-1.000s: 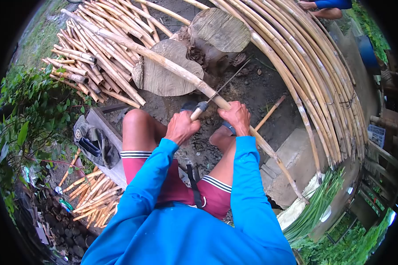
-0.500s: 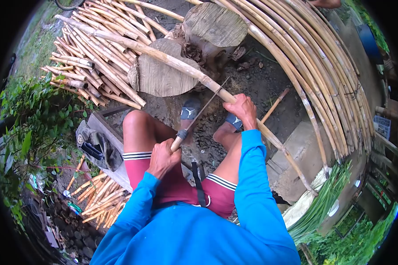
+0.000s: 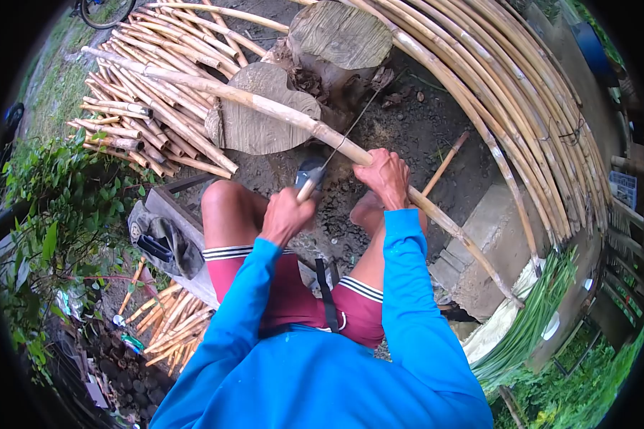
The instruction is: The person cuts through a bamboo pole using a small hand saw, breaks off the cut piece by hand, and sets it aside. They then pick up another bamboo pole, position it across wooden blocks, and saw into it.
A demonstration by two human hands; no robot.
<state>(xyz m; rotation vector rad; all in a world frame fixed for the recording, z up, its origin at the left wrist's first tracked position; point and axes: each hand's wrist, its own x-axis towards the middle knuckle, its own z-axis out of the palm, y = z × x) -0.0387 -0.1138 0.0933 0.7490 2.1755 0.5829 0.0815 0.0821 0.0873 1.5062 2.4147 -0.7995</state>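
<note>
My left hand (image 3: 288,216) is closed around the light handle of a thin saw (image 3: 345,134). The narrow blade slants up and right, crossing a long bamboo pole (image 3: 272,107) at the pole's side. My right hand (image 3: 385,176) grips that same pole just below and right of the blade. The pole lies across a flat-topped stump (image 3: 261,118), and its lower end reaches down to the right beside green stalks (image 3: 533,311). Where the blade meets the pole, the depth of any cut is too small to tell.
Cut bamboo pieces (image 3: 161,107) are heaped at the upper left, with more (image 3: 182,325) at the lower left. A second stump (image 3: 341,36) stands behind. Long poles (image 3: 511,107) curve along the right. A cap (image 3: 166,239) lies on a wooden bench (image 3: 182,214); a concrete block (image 3: 479,250) sits right.
My left hand and the saw moved toward me, then forward again across the pole. My right hand stayed on the pole. The other person's limbs at the upper right are no longer seen.
</note>
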